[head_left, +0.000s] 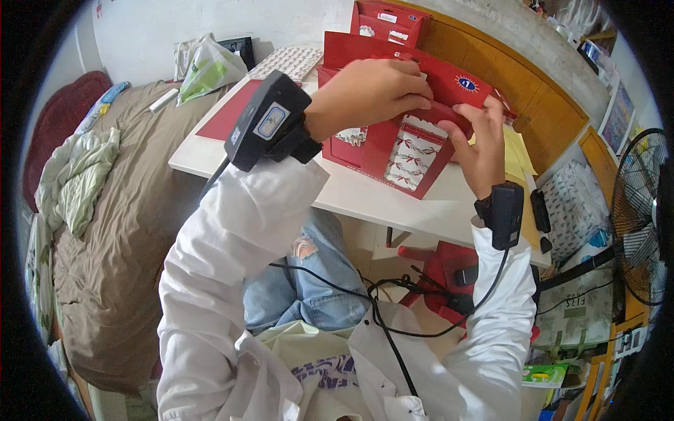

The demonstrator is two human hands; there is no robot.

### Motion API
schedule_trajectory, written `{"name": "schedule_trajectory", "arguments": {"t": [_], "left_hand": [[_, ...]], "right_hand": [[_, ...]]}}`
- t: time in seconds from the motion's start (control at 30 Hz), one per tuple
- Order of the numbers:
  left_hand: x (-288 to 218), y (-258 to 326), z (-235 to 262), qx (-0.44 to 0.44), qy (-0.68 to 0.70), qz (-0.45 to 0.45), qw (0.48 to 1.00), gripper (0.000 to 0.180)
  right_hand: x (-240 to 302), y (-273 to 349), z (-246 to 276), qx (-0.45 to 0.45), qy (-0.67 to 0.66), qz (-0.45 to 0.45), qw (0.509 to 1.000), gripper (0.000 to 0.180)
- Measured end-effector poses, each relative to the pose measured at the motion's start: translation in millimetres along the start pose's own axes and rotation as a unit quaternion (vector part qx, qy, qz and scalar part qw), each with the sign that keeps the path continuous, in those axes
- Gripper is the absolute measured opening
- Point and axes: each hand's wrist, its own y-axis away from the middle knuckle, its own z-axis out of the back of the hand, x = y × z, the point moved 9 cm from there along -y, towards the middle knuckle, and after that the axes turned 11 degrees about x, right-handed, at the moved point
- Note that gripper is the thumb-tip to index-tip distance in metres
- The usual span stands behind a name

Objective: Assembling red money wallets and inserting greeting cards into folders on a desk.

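A red cardboard box (379, 151) with white patterned panels on its front stands upright on the white table, a tall red back flap rising behind my hands. Reaching over it from the left, my left hand (372, 95) is closed with its fingers and thumb at the upper edge of the front panel; part of its grip is hidden. At the right, my right hand (484, 144) pinches the box's upper right corner between thumb and fingers. Each wrist carries a strapped black device, the left one (267, 123) larger in view.
Another red box (390, 24) stands behind. A red sheet (228, 112) and a patterned sheet (288, 63) lie on the white table (421, 214). Yellow paper (518, 151) is at its right end. A bed (126, 231) is left, a black fan (639, 217) right; cables cross my lap.
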Motion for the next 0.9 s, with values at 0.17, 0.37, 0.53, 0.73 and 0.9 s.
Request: {"name": "schedule_trajectory", "arguments": {"t": [0.17, 0.37, 0.53, 0.73, 0.9], "left_hand": [[29.5, 32.8, 20.1, 0.017, -0.161, 0.028, 0.986, 0.023], [43.2, 40.8, 25.3, 0.069, -0.174, 0.036, 0.982, 0.022], [38.3, 39.3, 17.3, 0.134, -0.12, 0.049, 0.982, 0.02], [32.8, 40.4, 25.8, 0.18, -0.088, 0.104, 0.974, 0.024], [14.1, 29.7, 30.8, 0.239, -0.093, 0.144, 0.956, 0.026]], "right_hand": [[-5.9, 1.3, -3.0, 0.018, -0.01, -0.012, 1.0, 0.028], [-17.2, 2.3, -12.8, 0.052, -0.111, -0.077, 0.989, 0.027], [-29.3, 8.3, -8.8, 0.033, -0.101, -0.065, 0.992, 0.025], [-13.0, 6.6, -2.3, 0.018, -0.055, -0.016, 0.998, 0.024], [-21.8, 14.8, -4.9, 0.022, -0.084, -0.06, 0.994, 0.025]]}}
